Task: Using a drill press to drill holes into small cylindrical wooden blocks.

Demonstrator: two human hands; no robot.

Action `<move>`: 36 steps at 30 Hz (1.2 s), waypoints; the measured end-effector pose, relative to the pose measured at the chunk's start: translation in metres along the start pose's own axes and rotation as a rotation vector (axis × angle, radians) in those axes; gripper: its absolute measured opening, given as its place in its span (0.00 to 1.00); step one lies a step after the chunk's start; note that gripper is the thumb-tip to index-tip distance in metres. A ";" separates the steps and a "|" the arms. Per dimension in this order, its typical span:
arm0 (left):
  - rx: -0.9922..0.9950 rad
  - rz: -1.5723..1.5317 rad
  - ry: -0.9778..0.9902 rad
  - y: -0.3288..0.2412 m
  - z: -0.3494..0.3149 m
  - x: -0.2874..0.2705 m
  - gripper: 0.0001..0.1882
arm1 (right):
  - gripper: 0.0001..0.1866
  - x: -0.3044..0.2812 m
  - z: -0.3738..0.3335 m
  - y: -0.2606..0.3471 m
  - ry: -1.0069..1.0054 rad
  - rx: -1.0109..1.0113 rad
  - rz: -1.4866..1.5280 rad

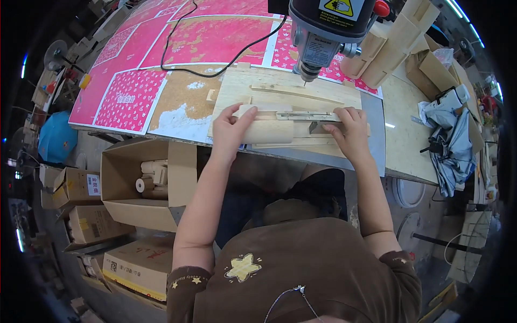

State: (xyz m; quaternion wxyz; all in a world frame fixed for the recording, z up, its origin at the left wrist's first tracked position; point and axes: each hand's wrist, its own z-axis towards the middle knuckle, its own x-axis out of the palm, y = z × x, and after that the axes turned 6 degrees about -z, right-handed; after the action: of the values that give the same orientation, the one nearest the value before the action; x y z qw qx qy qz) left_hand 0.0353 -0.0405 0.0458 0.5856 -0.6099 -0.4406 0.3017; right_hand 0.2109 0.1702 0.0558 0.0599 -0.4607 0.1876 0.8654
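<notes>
A pale wooden cylinder piece [272,132] lies crosswise on the wooden board [229,86] in front of me. My left hand [231,129] is closed round its left end, thumb on top. Along the far side of the cylinder runs a narrow slotted strip [307,116]. My right hand [350,132] grips the right end of that strip, fingers over it and thumb on the near side. Beside the thumb stands a small dark metal plate [314,127]. The drill press [318,46] hangs just beyond, its thin bit [305,83] above the board and apart from the wood.
A curved wooden strip [296,93] lies behind the work. Wooden cylinders [396,46] are stacked right of the drill. A black cable [231,60] crosses the pink covering [215,40]. Below left, an open carton [129,199] holds wooden pieces. A grey cloth bundle [449,137] hangs at right.
</notes>
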 end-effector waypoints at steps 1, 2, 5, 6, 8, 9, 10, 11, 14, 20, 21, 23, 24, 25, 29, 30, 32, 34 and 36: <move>-0.022 -0.083 0.052 0.001 -0.001 0.007 0.34 | 0.20 0.000 0.000 0.001 0.011 -0.001 -0.017; -0.043 -0.165 0.103 0.003 -0.002 0.014 0.35 | 0.20 0.000 0.000 0.003 0.022 -0.003 -0.033; 0.120 0.023 0.250 0.016 -0.009 0.029 0.38 | 0.19 0.003 -0.003 0.010 -0.048 0.002 -0.029; 0.154 -0.056 0.298 0.017 -0.015 0.032 0.37 | 0.19 0.004 -0.004 0.008 -0.047 -0.001 -0.029; 0.179 0.002 0.298 0.030 -0.009 0.027 0.35 | 0.19 0.005 -0.004 0.002 -0.137 0.023 0.002; 0.203 0.060 0.300 0.036 -0.006 0.025 0.33 | 0.19 0.006 -0.004 0.000 -0.136 0.018 0.003; 0.203 0.060 0.297 0.033 -0.006 0.026 0.33 | 0.19 0.007 -0.005 -0.003 -0.153 0.067 -0.026; 0.409 0.276 0.279 0.029 -0.007 0.030 0.32 | 0.20 0.009 -0.004 -0.004 -0.169 0.114 -0.055; 0.625 0.550 0.213 0.040 0.006 0.031 0.33 | 0.20 0.014 0.003 -0.002 -0.164 0.200 -0.121; 0.488 0.607 0.188 0.045 0.037 0.025 0.33 | 0.21 0.030 0.031 -0.005 -0.149 0.119 -0.074; 0.441 0.594 0.181 0.044 0.040 0.025 0.33 | 0.21 0.031 0.033 -0.005 -0.150 0.116 -0.080; 0.511 0.668 0.173 0.045 0.044 0.024 0.32 | 0.22 0.032 0.034 -0.003 -0.132 0.123 -0.075; 0.579 0.745 0.170 0.046 0.046 0.024 0.32 | 0.22 0.032 0.034 -0.004 -0.132 0.119 -0.080; 0.578 0.739 0.171 0.047 0.049 0.023 0.32 | 0.23 0.032 0.034 -0.006 -0.129 0.094 -0.081; 0.624 0.698 0.226 0.044 0.055 0.018 0.25 | 0.24 0.018 0.037 -0.014 -0.006 0.207 0.355; 0.595 0.697 0.237 0.043 0.055 0.018 0.20 | 0.24 0.012 0.039 -0.015 -0.006 0.207 0.349; 0.597 0.710 0.245 0.046 0.057 0.015 0.24 | 0.20 -0.008 0.051 -0.016 -0.035 0.375 0.628; 0.597 0.730 0.246 0.047 0.057 0.014 0.28 | 0.17 -0.040 0.082 -0.022 -0.221 0.110 0.533; 0.623 0.749 0.236 0.045 0.056 0.014 0.28 | 0.17 -0.072 0.120 -0.021 -0.440 0.068 0.574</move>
State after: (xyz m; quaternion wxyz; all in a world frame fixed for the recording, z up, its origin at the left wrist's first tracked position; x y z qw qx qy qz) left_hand -0.0001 0.0003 -0.0033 0.6372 -0.5523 -0.0112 0.5374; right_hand 0.1645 0.2404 0.1699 -0.1313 -0.1898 0.3209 0.9186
